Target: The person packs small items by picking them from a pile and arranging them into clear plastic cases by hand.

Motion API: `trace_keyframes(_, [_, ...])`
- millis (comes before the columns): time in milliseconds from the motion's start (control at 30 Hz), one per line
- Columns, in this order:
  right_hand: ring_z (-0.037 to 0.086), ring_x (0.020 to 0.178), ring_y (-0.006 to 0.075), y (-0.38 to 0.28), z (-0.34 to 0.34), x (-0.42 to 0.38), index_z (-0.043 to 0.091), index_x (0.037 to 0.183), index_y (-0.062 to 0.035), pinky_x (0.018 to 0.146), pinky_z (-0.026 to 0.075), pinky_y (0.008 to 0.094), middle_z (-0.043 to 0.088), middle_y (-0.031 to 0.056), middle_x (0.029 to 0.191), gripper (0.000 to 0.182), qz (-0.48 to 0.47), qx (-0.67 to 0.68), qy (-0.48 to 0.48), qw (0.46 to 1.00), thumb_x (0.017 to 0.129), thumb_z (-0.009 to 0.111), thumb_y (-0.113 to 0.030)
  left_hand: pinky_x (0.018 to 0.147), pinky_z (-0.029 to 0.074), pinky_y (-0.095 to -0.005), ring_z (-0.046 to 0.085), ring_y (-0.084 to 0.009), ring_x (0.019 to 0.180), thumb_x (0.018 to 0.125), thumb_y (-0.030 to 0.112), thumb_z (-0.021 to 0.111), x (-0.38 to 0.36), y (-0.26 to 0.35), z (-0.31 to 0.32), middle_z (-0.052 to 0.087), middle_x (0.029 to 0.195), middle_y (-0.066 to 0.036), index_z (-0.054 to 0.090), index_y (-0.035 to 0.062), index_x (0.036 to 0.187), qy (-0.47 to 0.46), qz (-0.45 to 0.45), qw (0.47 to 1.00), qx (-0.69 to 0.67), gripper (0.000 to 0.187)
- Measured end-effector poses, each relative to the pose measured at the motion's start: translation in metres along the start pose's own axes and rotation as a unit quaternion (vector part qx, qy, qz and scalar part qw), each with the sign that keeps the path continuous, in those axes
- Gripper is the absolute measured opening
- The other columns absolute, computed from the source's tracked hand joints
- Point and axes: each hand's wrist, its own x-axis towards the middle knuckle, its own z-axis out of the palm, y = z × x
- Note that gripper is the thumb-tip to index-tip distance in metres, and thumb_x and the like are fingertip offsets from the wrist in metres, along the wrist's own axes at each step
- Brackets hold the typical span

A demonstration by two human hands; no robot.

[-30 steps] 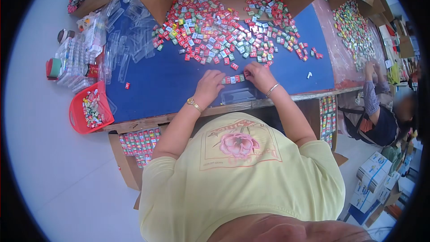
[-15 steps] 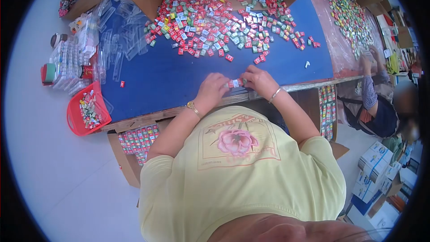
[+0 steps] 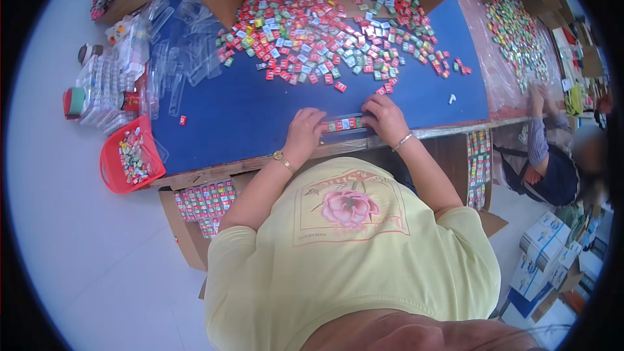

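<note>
A row of small red, green and white wrapped blocks [image 3: 342, 125] lies between my hands at the front edge of the blue table top, apparently inside a long clear plastic case. At its left end my left hand [image 3: 305, 131] has its fingers closed on it. My right hand [image 3: 385, 119] pinches the opposite end. Just beyond my hands spreads a big heap of loose small blocks [image 3: 305, 42], mostly red, with green, white and yellow ones among them. Empty clear plastic cases [image 3: 174, 81] are piled to the left of the heap.
A red basket [image 3: 107, 168] with small pieces stands at the table's left edge. Below the table, cartons [image 3: 192, 250] hold packed rows. A single red block [image 3: 182, 119] and a white piece [image 3: 452, 99] lie apart. At right, another person [image 3: 549, 149] works beside a second heap.
My hands have moved apart, and the row between them now shows longer. The camera view has shifted slightly. The other person's hands have also moved.
</note>
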Motion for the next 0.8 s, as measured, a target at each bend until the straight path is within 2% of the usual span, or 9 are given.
trace_keyframes(133, [0.059, 0.108, 0.0297, -0.024, 0.002, 0.009, 0.068, 0.111, -0.011, 0.092, 0.05, 0.0424, 0.064, 0.0056, 0.111, 0.045, -0.083, -0.058, -0.069, 0.992, 0.069, 0.083, -0.012, 0.088, 0.054, -0.04, 0.065, -0.032, 0.1, 0.084, 0.006, 0.074, -0.007, -0.01, -0.013, 0.069, 0.106, -0.013, 0.073, 0.004, 0.109, 0.053, -0.028, 0.998, 0.006, 0.024])
trace_keyframes(200, [0.058, 0.109, 0.0293, -0.027, 0.005, 0.013, 0.067, 0.113, -0.0117, 0.093, 0.049, 0.042, 0.063, 0.005, 0.114, 0.048, -0.081, -0.061, -0.081, 0.992, 0.069, 0.084, -0.012, 0.087, 0.055, -0.0398, 0.066, -0.0318, 0.1, 0.085, 0.006, 0.073, -0.01, -0.02, -0.023, 0.069, 0.105, -0.013, 0.074, 0.0042, 0.108, 0.079, -0.044, 0.996, 0.015, 0.023])
trace_keyframes(267, [0.057, 0.11, 0.0286, -0.03, 0.011, 0.018, 0.066, 0.118, -0.0131, 0.096, 0.048, 0.0413, 0.063, 0.0038, 0.118, 0.054, -0.065, -0.071, -0.104, 0.99, 0.067, 0.084, -0.012, 0.088, 0.054, -0.0417, 0.066, -0.0323, 0.1, 0.086, 0.008, 0.07, -0.012, -0.045, -0.038, 0.069, 0.104, -0.013, 0.074, 0.005, 0.106, 0.153, -0.086, 0.984, 0.023, 0.02])
trace_keyframes(367, [0.058, 0.107, 0.0289, -0.038, 0.008, 0.015, 0.067, 0.115, -0.012, 0.095, 0.049, 0.0411, 0.064, 0.0044, 0.117, 0.05, -0.089, -0.069, -0.129, 0.985, 0.068, 0.084, -0.011, 0.09, 0.053, -0.0432, 0.066, -0.0329, 0.101, 0.088, 0.01, 0.067, -0.005, -0.084, -0.08, 0.07, 0.105, -0.014, 0.074, 0.0051, 0.104, 0.237, -0.131, 0.96, 0.063, 0.018])
trace_keyframes(500, [0.059, 0.104, 0.0296, -0.026, 0.004, 0.016, 0.07, 0.108, -0.0103, 0.092, 0.05, 0.041, 0.065, 0.0054, 0.113, 0.041, -0.099, -0.022, -0.14, 0.985, 0.07, 0.082, -0.01, 0.091, 0.052, -0.0423, 0.066, -0.0323, 0.1, 0.087, 0.011, 0.069, 0.021, -0.147, -0.153, 0.07, 0.106, -0.013, 0.074, 0.0049, 0.103, 0.322, -0.105, 0.887, 0.314, 0.017])
trace_keyframes(633, [0.06, 0.102, 0.0305, -0.027, 0.013, 0.02, 0.071, 0.103, -0.0085, 0.09, 0.051, 0.0414, 0.066, 0.0069, 0.109, 0.032, -0.087, -0.005, -0.109, 0.99, 0.072, 0.081, -0.008, 0.089, 0.053, -0.0424, 0.065, -0.0317, 0.098, 0.087, 0.011, 0.069, 0.041, -0.197, -0.199, 0.07, 0.102, -0.01, 0.074, 0.0066, 0.103, 0.29, -0.036, 0.867, 0.404, 0.017])
trace_keyframes(733, [0.062, 0.1, 0.0311, -0.029, 0.011, 0.016, 0.071, 0.102, -0.0075, 0.087, 0.052, 0.0419, 0.067, 0.008, 0.109, 0.029, -0.065, 0.001, -0.081, 0.995, 0.074, 0.08, -0.007, 0.084, 0.054, -0.0426, 0.065, -0.0312, 0.094, 0.088, 0.012, 0.069, 0.042, -0.223, -0.196, 0.07, 0.096, -0.008, 0.073, 0.0094, 0.101, 0.166, -0.16, 0.897, 0.376, 0.014])
trace_keyframes(767, [0.062, 0.099, 0.0314, -0.029, 0.011, 0.014, 0.071, 0.102, -0.0072, 0.086, 0.053, 0.0421, 0.067, 0.0085, 0.109, 0.028, -0.057, 0.016, -0.066, 0.996, 0.075, 0.079, -0.007, 0.084, 0.054, -0.0426, 0.065, -0.0312, 0.094, 0.088, 0.012, 0.069, 0.041, -0.217, -0.189, 0.07, 0.096, -0.008, 0.073, 0.0094, 0.101, 0.162, -0.157, 0.901, 0.372, 0.014])
trace_keyframes(800, [0.063, 0.098, 0.0316, -0.028, 0.011, 0.014, 0.07, 0.102, -0.007, 0.085, 0.053, 0.0424, 0.067, 0.009, 0.11, 0.028, -0.05, 0.033, -0.05, 0.997, 0.076, 0.079, -0.007, 0.081, 0.054, -0.0424, 0.064, -0.0308, 0.092, 0.088, 0.012, 0.069, 0.034, -0.203, -0.185, 0.069, 0.093, -0.007, 0.073, 0.0103, 0.098, 0.241, -0.109, 0.898, 0.352, 0.011])
